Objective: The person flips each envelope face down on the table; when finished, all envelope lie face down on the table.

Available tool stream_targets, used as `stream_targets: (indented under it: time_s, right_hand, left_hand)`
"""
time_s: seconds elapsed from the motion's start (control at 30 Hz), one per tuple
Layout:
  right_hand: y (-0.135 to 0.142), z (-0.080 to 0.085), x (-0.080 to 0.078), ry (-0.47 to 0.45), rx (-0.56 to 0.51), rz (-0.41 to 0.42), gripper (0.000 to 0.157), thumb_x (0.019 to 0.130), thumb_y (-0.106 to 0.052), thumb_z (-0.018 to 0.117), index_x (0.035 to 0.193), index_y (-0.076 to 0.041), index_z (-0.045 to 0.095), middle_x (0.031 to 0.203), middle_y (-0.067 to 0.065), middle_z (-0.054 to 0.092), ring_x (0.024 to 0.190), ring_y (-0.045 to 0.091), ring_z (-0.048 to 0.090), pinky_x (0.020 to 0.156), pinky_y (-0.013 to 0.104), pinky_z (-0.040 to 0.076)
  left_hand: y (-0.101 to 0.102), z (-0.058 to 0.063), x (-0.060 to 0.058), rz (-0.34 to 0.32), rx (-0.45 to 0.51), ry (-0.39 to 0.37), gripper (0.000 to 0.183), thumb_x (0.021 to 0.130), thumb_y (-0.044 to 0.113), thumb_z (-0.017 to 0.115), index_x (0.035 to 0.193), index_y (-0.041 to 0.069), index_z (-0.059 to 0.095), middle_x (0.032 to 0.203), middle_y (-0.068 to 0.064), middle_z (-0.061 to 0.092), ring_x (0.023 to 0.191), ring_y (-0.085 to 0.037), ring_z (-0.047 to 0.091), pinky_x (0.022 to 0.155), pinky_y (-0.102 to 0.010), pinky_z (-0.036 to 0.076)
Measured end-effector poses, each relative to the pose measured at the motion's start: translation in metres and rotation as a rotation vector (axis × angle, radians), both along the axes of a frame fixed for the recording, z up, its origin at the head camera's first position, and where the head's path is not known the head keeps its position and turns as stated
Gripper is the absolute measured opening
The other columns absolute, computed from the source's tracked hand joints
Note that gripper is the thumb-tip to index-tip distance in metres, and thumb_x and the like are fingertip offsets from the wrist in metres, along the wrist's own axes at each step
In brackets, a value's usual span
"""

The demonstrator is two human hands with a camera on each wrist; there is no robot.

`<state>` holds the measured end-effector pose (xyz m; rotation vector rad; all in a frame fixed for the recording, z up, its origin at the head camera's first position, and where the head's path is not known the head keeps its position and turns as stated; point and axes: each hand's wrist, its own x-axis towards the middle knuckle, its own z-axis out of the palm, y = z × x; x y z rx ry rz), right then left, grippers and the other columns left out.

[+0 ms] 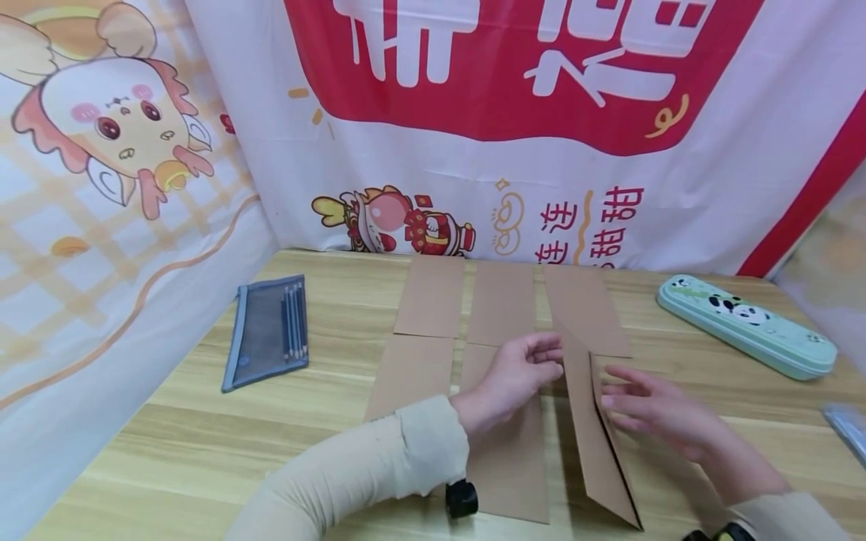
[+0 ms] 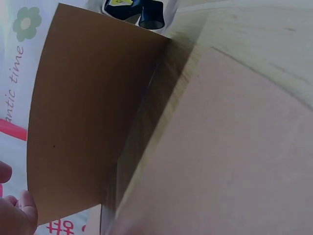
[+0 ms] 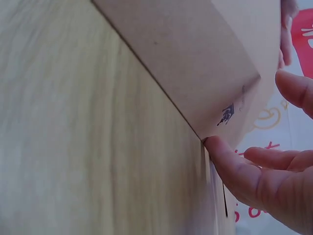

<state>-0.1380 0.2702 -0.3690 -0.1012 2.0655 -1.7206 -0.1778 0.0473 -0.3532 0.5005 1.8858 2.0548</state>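
A brown cardboard sheet (image 1: 587, 424) stands tilted on its long edge between my hands. It bears a small dark printed mark in the right wrist view. My left hand (image 1: 517, 376) is at its left side, fingers loosely bent; in the left wrist view the fingertips (image 2: 29, 203) are right at the sheet's edge. On the other side, my right hand (image 1: 666, 409) has its fingers spread apart. One of its fingertips (image 3: 213, 143) touches the sheet's lower corner in the right wrist view. Under my left forearm lies a flat cardboard panel (image 1: 510, 466).
Several more cardboard panels (image 1: 429, 297) lie flat in rows toward the back cloth. A mesh zip pouch with pencils (image 1: 260, 330) is at left. To the right sits a mint panda pencil case (image 1: 747, 323), with a clear item (image 1: 846, 428) near the table's right edge.
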Motion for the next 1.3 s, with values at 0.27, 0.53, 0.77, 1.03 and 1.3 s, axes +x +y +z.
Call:
stream_targets:
  time_s: [0.27, 0.53, 0.77, 1.03, 1.3]
  right_hand:
    - [-0.009, 0.003, -0.001, 0.034, 0.005, 0.019, 0.079, 0.091, -0.016, 0.057, 0.143, 0.012, 0.004, 0.140, 0.041, 0.019, 0.115, 0.019, 0.049, 0.093, 0.034, 0.049]
    - [-0.013, 0.003, -0.001, 0.042, 0.015, 0.008, 0.080, 0.090, -0.017, 0.058, 0.144, 0.010, 0.005, 0.138, 0.041, 0.022, 0.112, 0.021, 0.051, 0.090, 0.031, 0.050]
    - [-0.009, 0.001, 0.000, 0.076, -0.083, 0.046, 0.076, 0.092, -0.007, 0.052, 0.142, 0.012, -0.002, 0.131, 0.037, 0.032, 0.101, 0.009, 0.057, 0.087, 0.029, 0.052]
    - [-0.012, 0.016, 0.011, 0.115, 0.020, -0.047, 0.069, 0.096, -0.017, 0.049, 0.144, 0.008, 0.007, 0.124, 0.024, 0.048, 0.098, 0.012, 0.060, 0.084, 0.032, 0.054]
    - [-0.026, 0.034, 0.026, 0.300, 0.190, -0.154, 0.059, 0.096, -0.019, 0.049, 0.144, 0.003, 0.022, 0.104, 0.022, 0.061, 0.081, 0.012, 0.063, 0.068, 0.033, 0.058]
  left_hand:
    - [0.005, 0.011, 0.003, -0.015, 0.002, 0.008, 0.049, 0.082, -0.006, 0.060, 0.130, -0.005, 0.047, 0.119, -0.017, 0.058, 0.109, -0.021, 0.057, 0.089, -0.021, 0.049]
    - [0.017, 0.017, 0.009, 0.002, -0.073, 0.067, 0.052, 0.081, -0.003, 0.065, 0.130, 0.002, 0.050, 0.119, -0.010, 0.058, 0.110, -0.022, 0.057, 0.089, -0.020, 0.048]
    - [0.027, 0.021, 0.011, -0.003, -0.105, 0.125, 0.051, 0.081, -0.002, 0.065, 0.129, 0.004, 0.051, 0.117, -0.006, 0.057, 0.106, -0.016, 0.058, 0.087, -0.015, 0.047]
    - [0.031, 0.020, 0.011, -0.032, -0.154, 0.161, 0.043, 0.084, 0.006, 0.065, 0.126, 0.011, 0.056, 0.115, 0.001, 0.058, 0.102, -0.008, 0.057, 0.082, -0.014, 0.047]
    - [0.032, 0.019, 0.011, -0.040, -0.148, 0.223, 0.037, 0.088, 0.003, 0.059, 0.124, 0.008, 0.056, 0.115, -0.002, 0.059, 0.101, -0.004, 0.055, 0.086, -0.012, 0.045]
